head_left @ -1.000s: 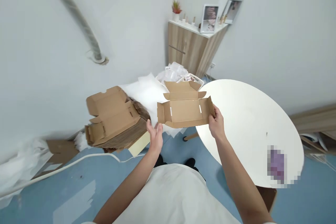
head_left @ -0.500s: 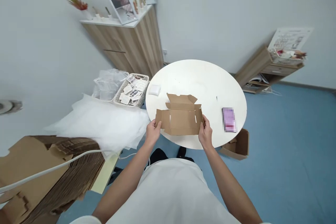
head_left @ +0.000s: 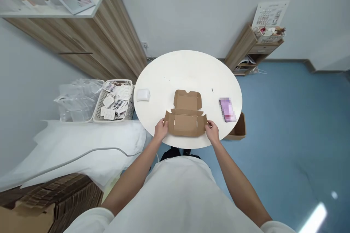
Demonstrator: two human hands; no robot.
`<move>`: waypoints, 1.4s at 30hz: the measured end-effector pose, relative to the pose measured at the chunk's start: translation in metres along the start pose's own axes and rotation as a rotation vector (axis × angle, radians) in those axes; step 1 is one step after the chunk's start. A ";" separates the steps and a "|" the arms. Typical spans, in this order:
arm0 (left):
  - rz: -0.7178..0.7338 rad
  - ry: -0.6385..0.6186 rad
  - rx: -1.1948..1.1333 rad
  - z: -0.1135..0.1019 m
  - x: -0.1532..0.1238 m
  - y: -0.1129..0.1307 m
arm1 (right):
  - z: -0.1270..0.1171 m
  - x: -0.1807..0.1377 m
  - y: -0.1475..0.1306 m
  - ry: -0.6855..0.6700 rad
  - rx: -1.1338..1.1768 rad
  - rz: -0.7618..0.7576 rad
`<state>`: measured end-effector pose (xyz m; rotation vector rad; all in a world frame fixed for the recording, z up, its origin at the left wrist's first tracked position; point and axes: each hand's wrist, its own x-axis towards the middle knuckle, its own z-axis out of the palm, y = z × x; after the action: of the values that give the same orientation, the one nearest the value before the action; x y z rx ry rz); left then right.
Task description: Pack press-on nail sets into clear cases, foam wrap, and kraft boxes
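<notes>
So there's a flat, unfolded cardboard box blank lying on the round white surface, down at the edge closest to the person. The left hand has its fingers pinching the blank's left end flap, and the right hand is doing the same on the right end flap, fingers pressed together around the cardboard edge. The lid part of the blank points away from the person, toward the middle of the surface, lying open and flat.

Everything else, going off the blank: a small white packet sits on the surface to its left and a bit farther back. A purple thing that's blurred out sits to its right, near the rim, can't tell what it is. Off the surface, well to the left of the blank, there's a white basket full of little cards, with clear plastic bags just beside it. A white sheet is spread out left of the blank and nearer the person. A small brown cardboard box sits on the blue floor to the right of the blank, partly tucked under the rim.
</notes>
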<state>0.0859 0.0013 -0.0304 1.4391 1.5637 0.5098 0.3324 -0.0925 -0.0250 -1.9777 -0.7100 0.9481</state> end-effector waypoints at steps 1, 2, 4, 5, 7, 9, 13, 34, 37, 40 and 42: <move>-0.007 -0.015 0.013 0.001 0.004 -0.001 | 0.001 0.000 -0.002 0.017 -0.043 0.004; -0.014 -0.031 0.031 0.001 0.007 -0.002 | 0.003 0.000 -0.003 0.038 -0.094 0.003; -0.015 -0.066 0.086 0.002 0.010 -0.004 | 0.004 -0.001 -0.003 0.077 -0.198 0.000; -0.006 -0.072 0.131 0.002 0.010 -0.005 | 0.005 -0.001 -0.002 0.091 -0.245 -0.003; 0.041 -0.043 0.267 0.002 0.005 -0.004 | 0.006 -0.003 0.001 0.115 -0.326 -0.028; 0.143 -0.005 0.448 0.000 -0.004 0.000 | 0.007 -0.004 0.000 0.155 -0.423 -0.091; 0.491 -0.133 0.719 0.002 -0.020 0.010 | 0.012 0.003 -0.013 0.188 -0.664 -0.263; 0.602 -0.207 0.900 0.025 -0.007 0.015 | 0.036 0.081 -0.028 -0.256 -0.537 -0.293; 0.610 -0.230 0.988 0.022 0.008 0.027 | 0.039 0.077 -0.023 -0.256 -0.583 -0.369; 0.628 -0.302 1.055 0.024 0.026 0.034 | 0.039 0.071 -0.019 -0.251 -0.628 -0.396; 0.634 -0.357 1.079 0.026 0.034 0.034 | 0.038 0.065 -0.018 -0.230 -0.669 -0.404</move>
<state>0.1294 0.0337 -0.0274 2.6875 1.0548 -0.3386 0.3351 -0.0181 -0.0482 -2.1558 -1.6578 0.7461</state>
